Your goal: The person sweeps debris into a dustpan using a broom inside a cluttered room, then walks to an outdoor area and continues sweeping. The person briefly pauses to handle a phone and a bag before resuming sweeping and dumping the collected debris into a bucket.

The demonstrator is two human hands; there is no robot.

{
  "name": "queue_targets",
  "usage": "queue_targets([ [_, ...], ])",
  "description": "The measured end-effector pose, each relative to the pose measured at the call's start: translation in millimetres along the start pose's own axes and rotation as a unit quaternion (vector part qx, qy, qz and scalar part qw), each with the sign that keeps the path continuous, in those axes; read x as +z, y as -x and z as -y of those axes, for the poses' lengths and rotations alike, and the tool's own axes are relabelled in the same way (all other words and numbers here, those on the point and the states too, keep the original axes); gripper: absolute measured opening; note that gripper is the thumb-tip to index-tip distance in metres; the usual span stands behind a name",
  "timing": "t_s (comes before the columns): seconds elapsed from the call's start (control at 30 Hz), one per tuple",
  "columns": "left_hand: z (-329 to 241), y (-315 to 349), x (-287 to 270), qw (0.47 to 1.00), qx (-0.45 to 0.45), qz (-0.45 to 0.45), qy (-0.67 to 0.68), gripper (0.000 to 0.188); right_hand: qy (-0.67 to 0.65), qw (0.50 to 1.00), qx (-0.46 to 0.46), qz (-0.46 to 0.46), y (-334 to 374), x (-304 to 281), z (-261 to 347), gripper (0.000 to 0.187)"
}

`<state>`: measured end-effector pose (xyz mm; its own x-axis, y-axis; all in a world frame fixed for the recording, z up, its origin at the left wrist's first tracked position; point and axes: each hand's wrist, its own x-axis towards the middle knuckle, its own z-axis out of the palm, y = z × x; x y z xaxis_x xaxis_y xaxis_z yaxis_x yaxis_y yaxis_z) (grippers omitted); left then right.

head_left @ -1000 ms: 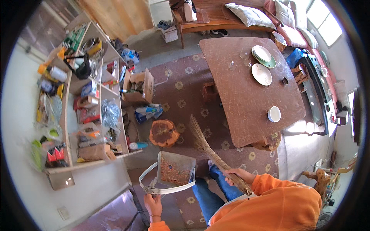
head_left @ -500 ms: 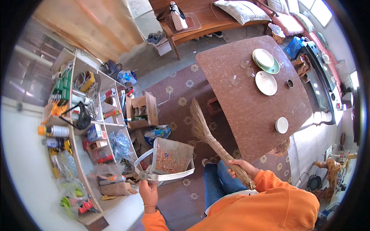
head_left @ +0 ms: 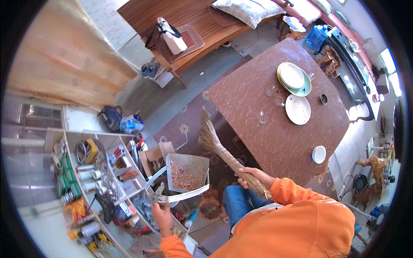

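My left hand (head_left: pixel 162 216) grips the looped white handle of a dustpan (head_left: pixel 200 161); the pan hangs tilted and carries reddish-brown debris (head_left: pixel 186 175) with a small blue bit in it. In my right hand (head_left: pixel 257 177) is a straw broom (head_left: pixel 223 152), held by its bundled handle, fingers wrapped round. Its bristles point away from me, up and to the left, between the dustpan and the brown table (head_left: pixel 241 99). Broom and dustpan are apart.
Shelves (head_left: pixel 116 180) packed with tools, bottles and bags stand at the left. White plates (head_left: pixel 297 109), glasses and a bowl (head_left: pixel 318 154) lie on the table. Beyond are a wooden bench (head_left: pixel 202 41) and a curtain (head_left: pixel 64 56). A wooden stump (head_left: pixel 211 207) stands below the dustpan.
The view has turned and shifted, so the shelves sit lower and the bench appears larger. Both hands keep hold of the dustpan and broom. The stump now shows beneath the dustpan.
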<state>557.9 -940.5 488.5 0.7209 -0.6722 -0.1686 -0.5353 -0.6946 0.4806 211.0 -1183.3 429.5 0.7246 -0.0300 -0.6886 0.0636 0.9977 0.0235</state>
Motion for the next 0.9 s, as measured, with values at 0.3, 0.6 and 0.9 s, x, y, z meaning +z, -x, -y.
queue_targets([
  [0.3,-31,-189,19,0.996,0.033,0.003,0.081,0.027,-0.174,0.977,-0.083,0.086,-108,106,131,0.047],
  [0.6,-55,-376,57,0.990,0.110,0.088,0.025,0.031,-0.227,0.943,-0.235,0.058,-205,167,291,0.040],
  [0.9,-66,-518,101,0.977,0.180,0.109,-0.034,0.033,0.016,0.878,-0.339,-0.337,-314,70,495,0.025],
])
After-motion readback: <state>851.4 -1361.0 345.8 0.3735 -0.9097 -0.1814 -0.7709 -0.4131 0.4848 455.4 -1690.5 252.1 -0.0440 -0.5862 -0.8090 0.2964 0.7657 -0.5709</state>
